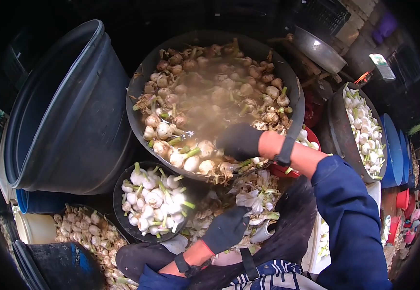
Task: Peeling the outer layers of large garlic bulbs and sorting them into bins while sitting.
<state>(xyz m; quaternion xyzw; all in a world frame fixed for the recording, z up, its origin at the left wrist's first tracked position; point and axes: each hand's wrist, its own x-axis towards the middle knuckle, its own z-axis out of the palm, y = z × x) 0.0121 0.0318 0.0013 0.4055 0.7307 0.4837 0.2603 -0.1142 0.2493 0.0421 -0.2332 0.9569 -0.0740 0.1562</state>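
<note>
A wide dark tub (298,105) holds murky water and many unpeeled garlic bulbs (163,130). My right hand (240,141), in a dark glove, reaches over the tub's near right rim, its fingertips down in the murky water; whether they hold anything is hidden. My left hand (228,229), gloved too, is lower down, beside a heap of loose garlic skins (257,197); its fingers are turned away from view. A round black bowl (117,203) of cleaned white garlic bulbs (153,199) with green stems stands to the left of my left hand.
A big dark barrel (86,119) leans at the left. Below it are garlic bulbs (86,228) in a container and a cream bucket (38,228). At the right stand another tub (335,127) of white garlic and blue basins (391,152). A metal basin (318,50) lies at the upper right.
</note>
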